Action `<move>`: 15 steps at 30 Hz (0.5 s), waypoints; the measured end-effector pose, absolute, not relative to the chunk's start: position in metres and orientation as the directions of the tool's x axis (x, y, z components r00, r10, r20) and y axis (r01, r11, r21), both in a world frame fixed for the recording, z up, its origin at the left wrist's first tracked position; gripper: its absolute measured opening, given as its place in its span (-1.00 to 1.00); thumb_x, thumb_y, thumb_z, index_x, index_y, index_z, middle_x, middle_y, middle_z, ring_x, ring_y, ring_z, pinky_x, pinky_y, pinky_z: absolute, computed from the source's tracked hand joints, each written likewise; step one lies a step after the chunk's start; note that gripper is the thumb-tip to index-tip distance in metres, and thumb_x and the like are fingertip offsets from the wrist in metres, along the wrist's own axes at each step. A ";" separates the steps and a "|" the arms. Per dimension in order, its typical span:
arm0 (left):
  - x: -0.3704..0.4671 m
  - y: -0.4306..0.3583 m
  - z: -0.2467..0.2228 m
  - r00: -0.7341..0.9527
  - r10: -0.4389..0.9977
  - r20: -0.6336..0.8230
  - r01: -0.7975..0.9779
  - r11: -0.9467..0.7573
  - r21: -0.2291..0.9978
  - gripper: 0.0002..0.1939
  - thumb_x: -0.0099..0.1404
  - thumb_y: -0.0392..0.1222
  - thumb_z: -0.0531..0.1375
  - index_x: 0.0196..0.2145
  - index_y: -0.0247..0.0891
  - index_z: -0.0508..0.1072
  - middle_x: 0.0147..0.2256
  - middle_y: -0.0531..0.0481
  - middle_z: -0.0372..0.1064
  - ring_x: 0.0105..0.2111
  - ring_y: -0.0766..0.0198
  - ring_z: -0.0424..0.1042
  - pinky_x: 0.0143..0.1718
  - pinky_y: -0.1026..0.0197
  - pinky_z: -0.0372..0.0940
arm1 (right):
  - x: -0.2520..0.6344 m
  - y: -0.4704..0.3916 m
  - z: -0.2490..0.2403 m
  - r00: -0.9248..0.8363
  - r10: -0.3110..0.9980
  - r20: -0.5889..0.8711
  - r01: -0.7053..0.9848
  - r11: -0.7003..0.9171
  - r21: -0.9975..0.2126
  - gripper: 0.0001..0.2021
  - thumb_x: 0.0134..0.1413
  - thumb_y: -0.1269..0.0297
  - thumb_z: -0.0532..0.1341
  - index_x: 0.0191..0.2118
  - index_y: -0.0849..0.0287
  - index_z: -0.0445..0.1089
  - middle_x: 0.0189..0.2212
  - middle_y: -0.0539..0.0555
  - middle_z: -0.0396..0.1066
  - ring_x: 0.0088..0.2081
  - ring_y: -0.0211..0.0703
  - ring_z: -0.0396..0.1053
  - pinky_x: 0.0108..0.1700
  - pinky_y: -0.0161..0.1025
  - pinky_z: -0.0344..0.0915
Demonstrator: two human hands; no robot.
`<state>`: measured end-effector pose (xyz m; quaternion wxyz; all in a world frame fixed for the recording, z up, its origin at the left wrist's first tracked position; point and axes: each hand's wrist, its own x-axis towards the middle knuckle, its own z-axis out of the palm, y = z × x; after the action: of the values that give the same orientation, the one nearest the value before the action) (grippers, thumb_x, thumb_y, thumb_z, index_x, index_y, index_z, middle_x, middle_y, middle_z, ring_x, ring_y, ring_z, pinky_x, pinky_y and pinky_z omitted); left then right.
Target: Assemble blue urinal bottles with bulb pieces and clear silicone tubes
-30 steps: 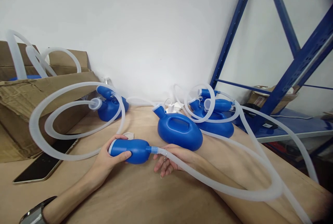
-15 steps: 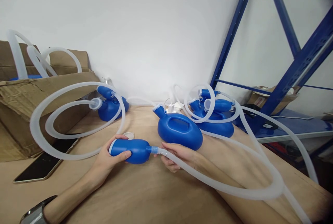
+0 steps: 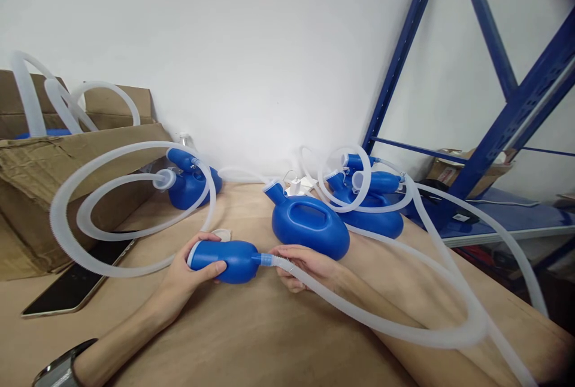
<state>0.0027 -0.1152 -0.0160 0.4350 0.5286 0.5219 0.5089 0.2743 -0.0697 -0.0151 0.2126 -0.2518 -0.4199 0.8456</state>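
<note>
My left hand (image 3: 191, 267) is wrapped round a blue plastic urinal cup (image 3: 233, 262) with a white rim, held sideways above the table. A clear connector joins its narrow end to a translucent corrugated hose (image 3: 350, 304). My right hand (image 3: 305, 267) closes on this hose just past the connector, its fingers partly behind it. A thin metal ring or clip, hard to make out, shows on the hose by these fingers. Just beyond my right hand lies a blue urinal bottle (image 3: 309, 228) with a moulded handle and capped neck. Behind the cup rests a white round cap (image 3: 221, 235).
Further blue urinal bottles with coiled hoses stand at back left (image 3: 191, 189) and back right (image 3: 372, 216). On the left are an open cardboard box (image 3: 90, 153) holding hoses and a phone (image 3: 72, 282). A blue metal rack (image 3: 489, 135) borders the table's right side.
The fingers of my right hand have shifted slightly up and left along the hose near the connector. My left hand and the cup have stayed almost still.
</note>
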 end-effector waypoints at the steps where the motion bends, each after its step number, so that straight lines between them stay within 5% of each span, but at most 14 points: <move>1: 0.002 -0.115 -0.017 -0.058 0.995 0.083 0.104 -0.076 0.992 -0.39 -0.10 0.14 0.47 -0.15 -0.16 0.41 -0.26 0.00 0.42 -0.36 0.18 0.42 -0.43 0.23 0.41 | 0.274 -0.070 -0.015 -0.780 0.578 -0.240 -0.156 -0.551 -0.820 -0.79 0.25 0.16 0.26 -0.20 0.22 0.36 -0.58 -0.11 0.24 -0.60 -0.39 0.09 -0.54 -0.36 -0.06; 10: 0.001 -0.114 -0.021 -0.029 0.995 0.098 0.073 -0.095 0.993 -0.40 -0.07 0.11 0.48 -0.14 -0.16 0.40 -0.24 0.03 0.38 -0.36 0.24 0.40 -0.42 0.28 0.40 | 0.271 -0.072 -0.022 -0.826 0.511 -0.236 -0.126 -0.577 -0.807 -0.80 0.34 0.13 0.14 -0.21 0.16 0.31 -0.56 -0.13 0.19 -0.67 -0.42 0.02 -0.57 -0.33 -0.21; 15: -0.001 -0.114 -0.022 -0.038 0.994 0.103 0.098 -0.099 0.990 -0.39 -0.06 0.13 0.46 -0.13 -0.17 0.40 -0.24 0.00 0.39 -0.37 0.21 0.40 -0.44 0.25 0.40 | 0.269 -0.077 -0.021 -0.821 0.543 -0.174 -0.204 -0.564 -0.800 -0.80 0.29 0.19 0.21 -0.06 0.15 0.33 -0.56 -0.15 0.19 -0.67 -0.43 -0.04 -0.55 -0.34 -0.24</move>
<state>-0.0005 -0.1136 -0.0216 0.4384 0.5374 0.5081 0.5107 0.2689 -0.0766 -0.0209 0.2172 -0.2054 -0.4132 0.8602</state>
